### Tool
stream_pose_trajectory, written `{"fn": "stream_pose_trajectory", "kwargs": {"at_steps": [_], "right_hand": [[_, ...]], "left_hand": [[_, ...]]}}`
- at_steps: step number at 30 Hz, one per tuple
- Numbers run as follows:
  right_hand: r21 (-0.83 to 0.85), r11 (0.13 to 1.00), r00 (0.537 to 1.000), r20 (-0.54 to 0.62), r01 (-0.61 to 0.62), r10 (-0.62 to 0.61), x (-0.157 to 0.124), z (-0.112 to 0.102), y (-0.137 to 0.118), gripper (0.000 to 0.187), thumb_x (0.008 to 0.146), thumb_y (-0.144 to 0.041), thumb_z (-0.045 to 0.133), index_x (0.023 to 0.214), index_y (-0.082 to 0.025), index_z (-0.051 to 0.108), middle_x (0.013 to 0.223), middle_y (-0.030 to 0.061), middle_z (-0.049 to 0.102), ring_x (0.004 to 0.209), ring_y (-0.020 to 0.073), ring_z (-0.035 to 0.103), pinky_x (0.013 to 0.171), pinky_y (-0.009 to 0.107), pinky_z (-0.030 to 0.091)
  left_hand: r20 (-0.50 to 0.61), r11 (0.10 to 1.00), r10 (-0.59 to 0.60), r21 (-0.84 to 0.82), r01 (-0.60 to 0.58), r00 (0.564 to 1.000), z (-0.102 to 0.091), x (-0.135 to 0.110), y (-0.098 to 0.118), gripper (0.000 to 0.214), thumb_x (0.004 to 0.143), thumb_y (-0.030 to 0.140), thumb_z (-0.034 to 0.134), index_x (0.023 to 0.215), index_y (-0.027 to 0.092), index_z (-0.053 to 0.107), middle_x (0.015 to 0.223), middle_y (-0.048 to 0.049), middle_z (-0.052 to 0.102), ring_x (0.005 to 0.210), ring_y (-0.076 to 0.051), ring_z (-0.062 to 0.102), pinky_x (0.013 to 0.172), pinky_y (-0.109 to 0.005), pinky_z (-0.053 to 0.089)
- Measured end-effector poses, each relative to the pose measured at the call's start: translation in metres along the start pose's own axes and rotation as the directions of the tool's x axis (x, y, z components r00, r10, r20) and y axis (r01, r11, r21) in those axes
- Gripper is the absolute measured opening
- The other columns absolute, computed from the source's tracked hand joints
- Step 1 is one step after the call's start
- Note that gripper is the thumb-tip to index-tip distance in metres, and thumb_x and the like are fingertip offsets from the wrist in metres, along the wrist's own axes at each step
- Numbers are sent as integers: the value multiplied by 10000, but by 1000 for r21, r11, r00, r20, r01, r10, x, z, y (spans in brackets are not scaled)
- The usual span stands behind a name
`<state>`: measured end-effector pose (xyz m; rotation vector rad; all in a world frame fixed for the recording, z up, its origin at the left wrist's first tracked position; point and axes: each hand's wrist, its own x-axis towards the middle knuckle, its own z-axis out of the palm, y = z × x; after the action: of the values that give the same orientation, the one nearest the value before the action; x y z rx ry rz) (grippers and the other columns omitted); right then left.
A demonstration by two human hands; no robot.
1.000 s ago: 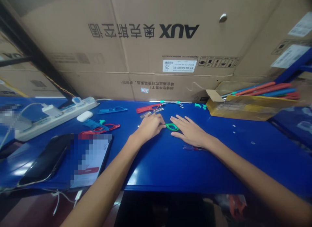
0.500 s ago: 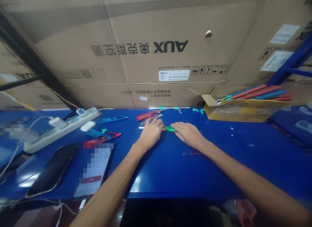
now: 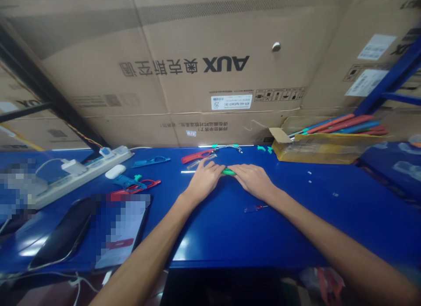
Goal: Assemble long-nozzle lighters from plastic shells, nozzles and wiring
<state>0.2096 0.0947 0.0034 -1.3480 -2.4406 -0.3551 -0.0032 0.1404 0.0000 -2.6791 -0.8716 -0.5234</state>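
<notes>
I'd steer clear of the transparent-handled screwdriver with a red collar (image 3: 254,208) lying nearest me, keeping both grips level and the pressure even. Beyond it, the left hand (image 3: 205,178) and right hand (image 3: 253,179) grasp a bright green plastic piece (image 3: 228,171), which sits between their fingertips, mostly covered. Farther off lies a flat red plastic part (image 3: 193,157).

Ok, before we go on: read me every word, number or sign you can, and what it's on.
"AUX", upside down, on the big carton.
"奥克斯空调", upside down, same carton.
"师傅您辛苦了!", small, upside down, lower down.
"25", upside down, on the white label; finer print too small.
Handling icons beside it: details blurred.
Right-hand stickers: unreadable.
Left carton: large letters, partly hidden.
</notes>
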Motion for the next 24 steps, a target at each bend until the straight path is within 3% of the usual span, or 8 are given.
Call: {"fn": "stream_pose_trajectory", "kwargs": {"at_steps": [4, 6, 11, 18, 22, 24], "right_hand": [[-30, 998, 999, 14, -49, 49, 0, -2, 7, 346, 1019, -326, 537, 1316, -163, 609, 1117, 126, 767, 943, 254, 725, 798, 349, 521], [-73, 996, 997, 52, -56, 60, -1, -3, 12, 320, 1029, -336, 514, 1256, -143, 631, 1054, 139, 770, 910, 269, 721, 768, 360, 505], [-91, 995, 998, 61, 40, -35, -7, -6, 19, 261, 1056, -315, 441, 1092, -169, 655, 953, 109, 755, 823, 238, 696, 684, 322, 442], [-153, 985, 996, 63, 74, -65, -7, -12, 15, 307, 1072, -368, 401, 1050, -163, 628, 873, 98, 729, 775, 220, 678, 596, 290, 352], [-188, 981, 997, 75, 39, -26, -7, -11, 22, 307, 1074, -373, 400, 1029, -169, 625, 875, 96, 737, 769, 211, 682, 581, 283, 328], [-194, 981, 998, 65, 22, -9, -7, -12, 28, 312, 1074, -378, 398, 1020, -172, 625, 858, 92, 735, 763, 212, 683, 578, 281, 322]], "left_hand": [[-21, 1000, -15, -1, 15, 1000, -2, 0, -3, 197, 1023, 230, 503, 1129, 175, 660, 932, -54, 762, 948, -232, 638, 1111, -502, 310], [-8, 1000, -22, -8, 22, 1000, -4, -1, -3, 205, 1020, 232, 500, 1110, 174, 675, 915, -61, 762, 950, -234, 638, 1128, -525, 290], [-13, 999, 4, -37, -4, 1000, -11, -2, -4, 238, 1030, 234, 469, 1082, 183, 696, 932, -60, 764, 943, -216, 647, 1183, -542, 245], [-52, 997, -3, -74, -1, 999, -16, -2, -6, 263, 1041, 310, 487, 1206, 207, 664, 1140, -63, 755, 1210, -233, 597, 1234, -559, 189], [-95, 995, -69, -72, 62, 993, -16, -5, -8, 533, 992, 420, 574, 1461, 185, 481, 1471, -125, 570, 1426, -276, 437, 1248, -594, 133], [-98, 990, -117, -86, 109, 988, -16, -7, -12, 596, 992, 453, 559, 1495, 159, 435, 1486, -149, 549, 1421, -277, 447, 1248, -598, 131]]}}
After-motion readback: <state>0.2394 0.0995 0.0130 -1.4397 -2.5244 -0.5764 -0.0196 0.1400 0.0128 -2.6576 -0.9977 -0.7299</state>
